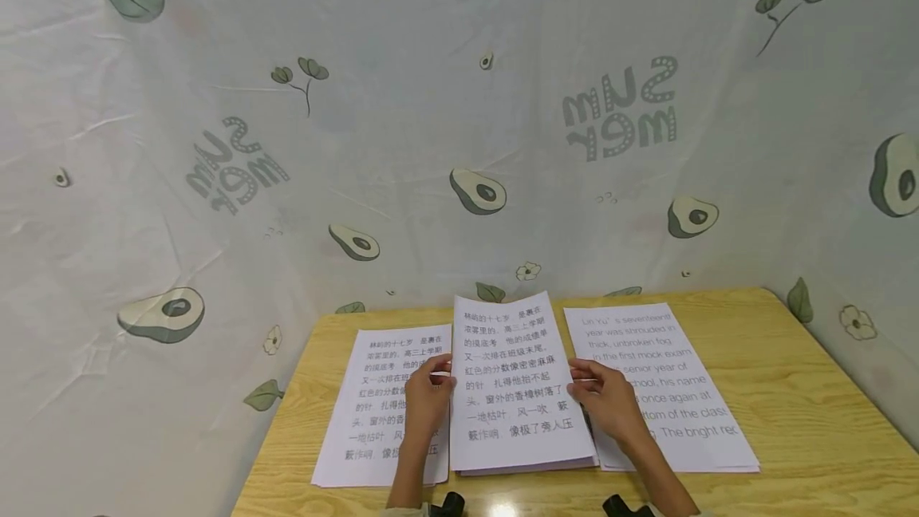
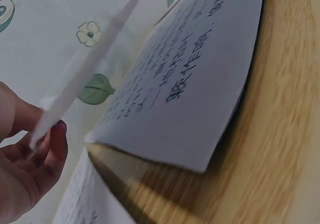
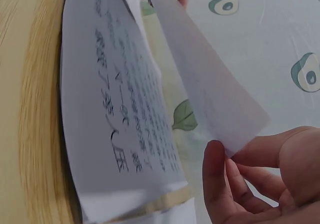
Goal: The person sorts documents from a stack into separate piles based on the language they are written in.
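Observation:
A printed sheet of paper [image 1: 502, 413] with Chinese text is held up over the middle stack by both hands. My left hand [image 1: 428, 397] pinches its left edge between thumb and fingers, and my right hand [image 1: 606, 397] pinches the opposite edge. From the left wrist, the raised sheet [image 2: 87, 66] appears nearly edge-on, apart from the printed paper stack [image 2: 200, 93] below. The right wrist view has the sheet [image 3: 200, 73] slanting up from my right fingertips, with the middle stack [image 3: 115, 114] lying on the wood.
To the left lies another stack of Chinese text pages [image 1: 337, 461], partly behind my left forearm. A stack of English text pages [image 1: 689, 397] lies to the right, partly covered by my right hand. The wooden table [image 1: 811, 421] meets an avocado-patterned cloth [image 1: 409, 142] at the back.

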`<state>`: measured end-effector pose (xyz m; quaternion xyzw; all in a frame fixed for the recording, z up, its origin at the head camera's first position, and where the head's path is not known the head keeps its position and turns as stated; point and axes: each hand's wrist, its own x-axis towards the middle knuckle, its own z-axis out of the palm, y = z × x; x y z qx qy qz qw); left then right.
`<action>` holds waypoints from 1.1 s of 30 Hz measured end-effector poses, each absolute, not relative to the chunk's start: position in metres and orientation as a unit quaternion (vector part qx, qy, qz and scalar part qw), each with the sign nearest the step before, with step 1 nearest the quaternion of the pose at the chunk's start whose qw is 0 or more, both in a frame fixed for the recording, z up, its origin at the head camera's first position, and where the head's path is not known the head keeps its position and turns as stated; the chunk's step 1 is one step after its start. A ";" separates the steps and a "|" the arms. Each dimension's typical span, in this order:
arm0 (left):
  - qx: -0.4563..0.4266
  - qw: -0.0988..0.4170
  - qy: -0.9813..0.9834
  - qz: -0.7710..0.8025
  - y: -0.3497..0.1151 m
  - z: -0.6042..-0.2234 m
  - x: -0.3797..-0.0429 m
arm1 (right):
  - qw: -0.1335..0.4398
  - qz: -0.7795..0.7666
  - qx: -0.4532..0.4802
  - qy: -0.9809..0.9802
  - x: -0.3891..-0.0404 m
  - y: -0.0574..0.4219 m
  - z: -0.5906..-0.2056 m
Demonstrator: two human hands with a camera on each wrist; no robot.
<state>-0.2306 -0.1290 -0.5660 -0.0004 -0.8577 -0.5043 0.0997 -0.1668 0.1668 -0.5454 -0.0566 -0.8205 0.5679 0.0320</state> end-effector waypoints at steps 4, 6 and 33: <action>0.013 0.100 -0.858 -0.504 -0.138 -0.567 -0.231 | 0.006 0.612 -0.056 -0.789 -0.168 0.161 -0.547; 0.019 0.101 -0.857 -0.504 -0.143 -0.567 -0.230 | -0.002 0.626 -0.054 -0.778 -0.169 0.157 -0.548; 0.074 0.076 -0.847 -0.522 -0.215 -0.574 -0.212 | -0.013 0.671 -0.033 -0.740 -0.169 0.092 -0.562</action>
